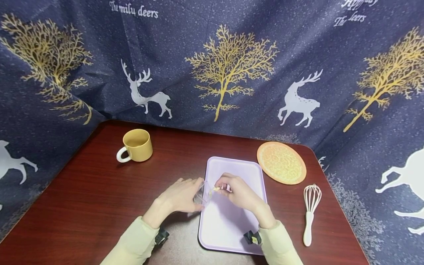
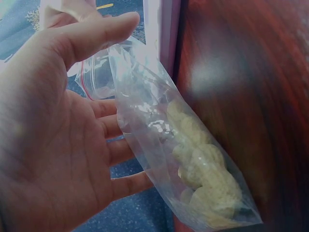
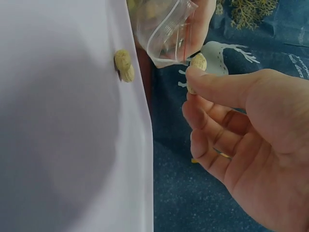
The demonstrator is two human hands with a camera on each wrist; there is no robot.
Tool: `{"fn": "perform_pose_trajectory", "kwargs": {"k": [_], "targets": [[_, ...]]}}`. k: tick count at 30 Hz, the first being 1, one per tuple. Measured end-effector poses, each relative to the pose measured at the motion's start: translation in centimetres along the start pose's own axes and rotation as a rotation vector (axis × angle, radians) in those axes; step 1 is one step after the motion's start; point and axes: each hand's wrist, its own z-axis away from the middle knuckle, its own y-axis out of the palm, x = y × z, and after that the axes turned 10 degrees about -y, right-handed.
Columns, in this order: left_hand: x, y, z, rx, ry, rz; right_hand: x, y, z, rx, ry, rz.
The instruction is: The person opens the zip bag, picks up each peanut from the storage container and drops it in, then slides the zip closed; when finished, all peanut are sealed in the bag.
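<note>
My left hand (image 1: pixel 180 195) grips a clear zip bag (image 2: pixel 140 92) between thumb and fingers, at the left edge of the lavender tray (image 1: pixel 218 232). Several peanuts in their shells (image 2: pixel 205 166) lie in the bottom of the bag, seen in the left wrist view. Over the tray, my right hand (image 1: pixel 240 193) pinches a single peanut (image 3: pixel 198 62) between thumb and index finger, close to the bag's mouth. Another peanut (image 3: pixel 124 65) rests on the tray beside its rim in the right wrist view.
A yellow mug (image 1: pixel 140 149) with a white handle stands at the back left of the dark red table (image 1: pixel 82 202). To the tray's right are a round orange-and-yellow mat (image 1: pixel 281 163) and a white whisk (image 1: pixel 309 224). A blue deer-print cloth (image 1: pixel 185 55) hangs behind.
</note>
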Motion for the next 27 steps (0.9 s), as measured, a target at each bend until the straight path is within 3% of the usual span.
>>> {"fn": "perform_pose_trajectory", "kwargs": {"k": [8, 17, 27], "targets": [[0.2, 0.2, -0.1, -0.004, 0.01, -0.003, 0.3, 0.8, -0.4, 0.039, -0.054, 0.031], [0.2, 0.2, -0.1, -0.002, 0.007, 0.008, 1.1, 1.6, -0.9, 0.092, -0.043, 0.08], [0.4, 0.2, -0.1, -0.009, 0.005, 0.012, 1.1, 2.0, -1.0, 0.092, -0.058, 0.068]]}}
